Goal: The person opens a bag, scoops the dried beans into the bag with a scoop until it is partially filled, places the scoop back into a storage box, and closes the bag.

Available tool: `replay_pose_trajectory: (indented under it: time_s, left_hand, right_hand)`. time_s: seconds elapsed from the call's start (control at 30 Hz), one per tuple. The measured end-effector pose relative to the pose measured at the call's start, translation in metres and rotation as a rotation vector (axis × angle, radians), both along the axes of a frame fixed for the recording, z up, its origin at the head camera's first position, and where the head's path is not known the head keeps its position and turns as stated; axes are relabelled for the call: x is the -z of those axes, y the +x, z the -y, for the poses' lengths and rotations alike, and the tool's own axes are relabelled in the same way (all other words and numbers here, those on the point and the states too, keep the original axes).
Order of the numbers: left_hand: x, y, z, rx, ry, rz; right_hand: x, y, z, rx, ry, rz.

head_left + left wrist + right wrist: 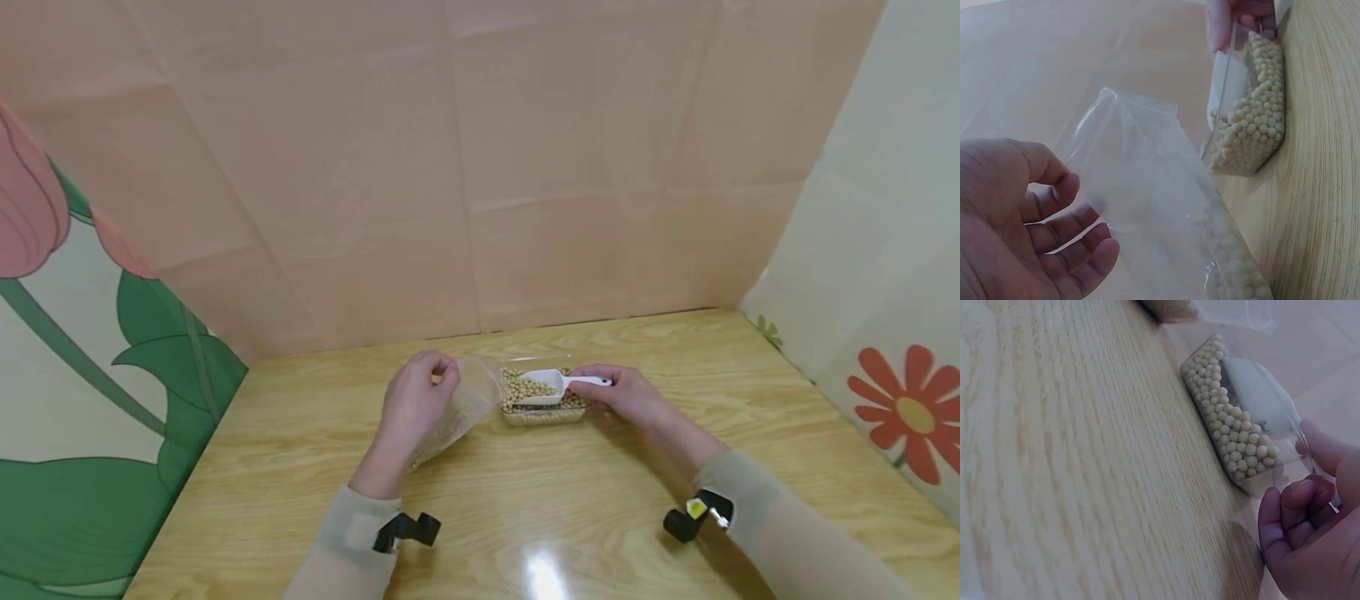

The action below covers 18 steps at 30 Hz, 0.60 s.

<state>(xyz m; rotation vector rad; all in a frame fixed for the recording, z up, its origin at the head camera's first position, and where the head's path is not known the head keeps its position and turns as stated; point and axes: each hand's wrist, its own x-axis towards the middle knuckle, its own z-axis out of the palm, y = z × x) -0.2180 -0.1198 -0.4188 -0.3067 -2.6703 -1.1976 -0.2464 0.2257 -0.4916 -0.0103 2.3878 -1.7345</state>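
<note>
A clear plastic box (543, 417) of dried soybeans (1250, 128) sits on the table. In it lies a white scoop (551, 387), its bowl partly filled with beans. My right hand (618, 390) pinches the scoop's handle at the box's right end, fingers curled beside the wall in the right wrist view. Left of the box a clear plastic bag (468, 396) stands tilted, its mouth toward the box, with soybeans low inside. At its upper edge, my left hand (420, 396) grips the film between thumb and forefinger, the other fingers loosely curled.
The wood-grain table (315, 433) reaches back to a wall covered in pinkish sheeting (360, 208). Painted leaves (82, 500) cover the left wall, and a red flower (915, 414) is on the right wall. A small black camera (682, 525) is strapped to the right wrist.
</note>
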Motion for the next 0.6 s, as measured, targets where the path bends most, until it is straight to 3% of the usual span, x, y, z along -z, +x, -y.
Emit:
replay_pose_trajectory:
  time_s: [0.33,0.6]
  left_hand:
    - [0.001,0.000,-0.001,0.007,0.010,-0.002]
    - [0.001,-0.001,0.000,0.007,0.019,0.006]
  right_hand:
    - [0.011,0.000,-0.005,0.012,-0.121,-0.018]
    - [0.002,0.002,-0.008,0.020,-0.200,0.008]
